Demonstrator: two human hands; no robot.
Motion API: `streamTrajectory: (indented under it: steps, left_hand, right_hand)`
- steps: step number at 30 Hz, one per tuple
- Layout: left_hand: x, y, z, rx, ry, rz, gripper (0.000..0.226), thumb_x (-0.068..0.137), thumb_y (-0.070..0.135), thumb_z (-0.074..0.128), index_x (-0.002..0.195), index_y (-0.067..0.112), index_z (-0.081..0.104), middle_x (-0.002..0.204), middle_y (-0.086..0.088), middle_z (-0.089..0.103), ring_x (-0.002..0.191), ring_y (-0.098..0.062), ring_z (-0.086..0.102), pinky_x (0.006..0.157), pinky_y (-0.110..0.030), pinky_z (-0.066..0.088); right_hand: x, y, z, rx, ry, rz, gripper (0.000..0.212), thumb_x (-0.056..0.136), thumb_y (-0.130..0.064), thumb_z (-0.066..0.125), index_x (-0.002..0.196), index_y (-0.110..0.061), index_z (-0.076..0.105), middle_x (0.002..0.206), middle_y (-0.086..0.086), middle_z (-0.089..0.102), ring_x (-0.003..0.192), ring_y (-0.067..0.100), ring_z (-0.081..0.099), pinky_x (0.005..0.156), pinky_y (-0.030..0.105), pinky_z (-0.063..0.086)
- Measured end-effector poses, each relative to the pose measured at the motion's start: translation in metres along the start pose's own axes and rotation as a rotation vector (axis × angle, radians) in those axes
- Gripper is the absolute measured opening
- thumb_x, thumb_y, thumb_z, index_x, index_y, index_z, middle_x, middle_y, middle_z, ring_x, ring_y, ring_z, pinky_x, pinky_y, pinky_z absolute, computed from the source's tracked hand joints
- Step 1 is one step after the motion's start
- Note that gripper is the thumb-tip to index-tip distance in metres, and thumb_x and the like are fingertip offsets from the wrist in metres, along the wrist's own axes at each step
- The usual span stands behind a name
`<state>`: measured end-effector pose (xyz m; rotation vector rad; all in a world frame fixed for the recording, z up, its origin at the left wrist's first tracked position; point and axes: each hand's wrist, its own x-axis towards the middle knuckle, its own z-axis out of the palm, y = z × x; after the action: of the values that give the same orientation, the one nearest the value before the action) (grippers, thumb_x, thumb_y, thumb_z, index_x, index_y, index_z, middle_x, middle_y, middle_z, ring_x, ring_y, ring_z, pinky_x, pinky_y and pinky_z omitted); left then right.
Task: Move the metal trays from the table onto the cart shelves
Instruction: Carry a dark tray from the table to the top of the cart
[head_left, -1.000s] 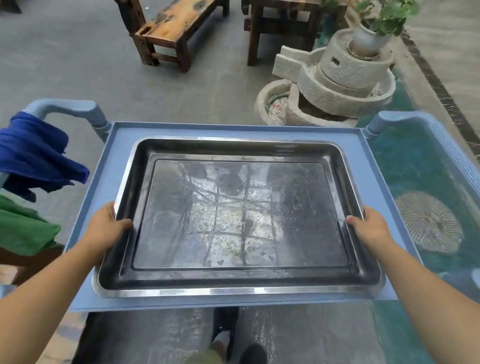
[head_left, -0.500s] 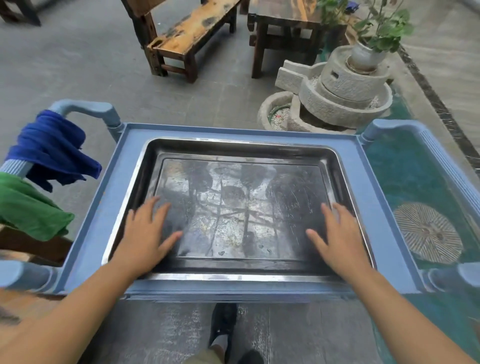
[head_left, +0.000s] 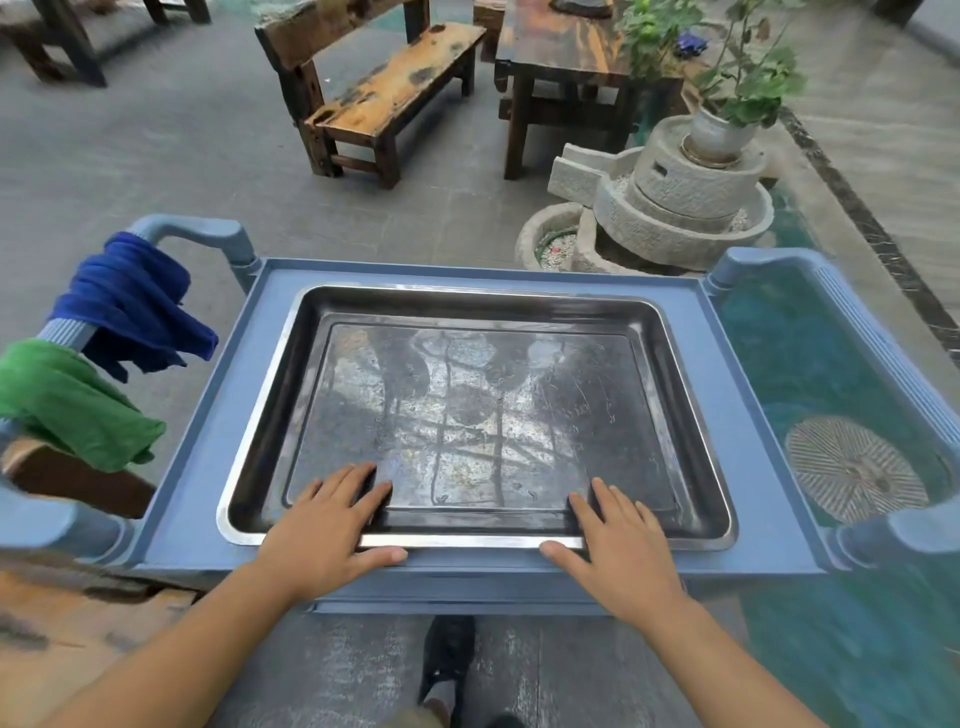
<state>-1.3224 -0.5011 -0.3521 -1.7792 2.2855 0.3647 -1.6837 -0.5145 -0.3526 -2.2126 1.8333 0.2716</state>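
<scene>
A large rectangular metal tray (head_left: 696, 415) lies flat on the top shelf of the blue plastic cart (head_left: 758, 441), set square inside the shelf's raised lip. My left hand (head_left: 327, 525) and my right hand (head_left: 618, 540) rest on the tray's near rim. Their fingers are spread and lie flat on the tray's floor, while the thumbs lie outside the rim on the shelf. Neither hand closes around anything. No other tray is in view.
A blue cloth (head_left: 130, 301) and a green cloth (head_left: 72, 405) hang over the cart's left handle. Beyond the cart stand a stone mill planter (head_left: 675, 202), a wooden bench (head_left: 384, 93) and a wooden table (head_left: 566, 52). Teal water (head_left: 831, 364) lies to the right, a wooden surface (head_left: 78, 623) at near left.
The tray went from held by its side rims to lying on the cart shelf. My hands let go, pressed flat inside it, then slid back to the near rim.
</scene>
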Motion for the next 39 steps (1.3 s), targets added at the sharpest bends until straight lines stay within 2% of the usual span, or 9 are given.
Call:
streamTrajectory:
  steps: [7,13,16,26,34,39]
  left_hand:
    - [-0.004,0.016,0.004,-0.005,0.023,-0.069,0.107,0.073,0.094,0.005,0.156,0.029,0.020,0.164,-0.001,0.015,0.150,-0.020,0.013,0.119,-0.046,0.019]
    - [-0.007,0.041,0.011,-0.036,0.032,-0.170,0.109,0.071,0.094,-0.001,0.156,0.028,0.018,0.164,-0.002,0.014,0.151,-0.021,0.010,0.119,-0.049,0.019]
    - [-0.007,0.049,0.012,-0.039,0.024,-0.202,0.110,0.071,0.094,-0.003,0.157,0.027,0.015,0.165,-0.002,0.011,0.151,-0.021,0.008,0.120,-0.050,0.019]
    - [0.001,0.059,0.011,-0.056,0.014,-0.243,0.112,0.070,0.094,-0.005,0.157,0.027,0.013,0.165,-0.003,0.009,0.152,-0.023,0.005,0.120,-0.050,0.018]
    - [0.006,0.067,0.009,-0.072,0.022,-0.256,0.109,0.072,0.093,-0.002,0.157,0.026,0.015,0.165,-0.004,0.010,0.151,-0.024,0.006,0.120,-0.052,0.019]
    - [0.006,0.066,0.010,-0.064,0.036,-0.253,0.108,0.074,0.092,-0.001,0.156,0.025,0.020,0.164,-0.005,0.015,0.151,-0.025,0.010,0.118,-0.052,0.023]
  right_hand:
    - [0.015,0.017,-0.006,0.013,-0.004,-0.048,0.108,0.069,-0.095,0.000,0.153,-0.033,0.025,0.164,0.001,0.013,0.151,0.019,0.011,0.120,0.043,0.014]
    - [0.041,0.038,-0.020,0.018,-0.068,-0.125,0.107,0.065,-0.097,0.010,0.152,-0.037,0.025,0.165,-0.003,0.009,0.151,0.015,0.009,0.122,0.043,0.001]
    - [0.051,0.045,-0.027,0.046,-0.086,-0.152,0.107,0.063,-0.098,0.017,0.152,-0.038,0.027,0.165,-0.003,0.011,0.150,0.014,0.010,0.121,0.041,0.005]
    - [0.068,0.056,-0.037,0.047,-0.105,-0.187,0.110,0.061,-0.098,0.020,0.151,-0.037,0.029,0.164,-0.005,0.011,0.150,0.013,0.010,0.120,0.039,0.010]
    - [0.085,0.064,-0.044,0.074,-0.132,-0.214,0.110,0.059,-0.098,0.027,0.150,-0.038,0.031,0.164,-0.008,0.012,0.150,0.013,0.012,0.119,0.041,0.012]
    - [0.086,0.066,-0.040,0.066,-0.114,-0.226,0.112,0.058,-0.100,0.025,0.150,-0.038,0.031,0.164,-0.008,0.013,0.150,0.013,0.013,0.120,0.041,0.013]
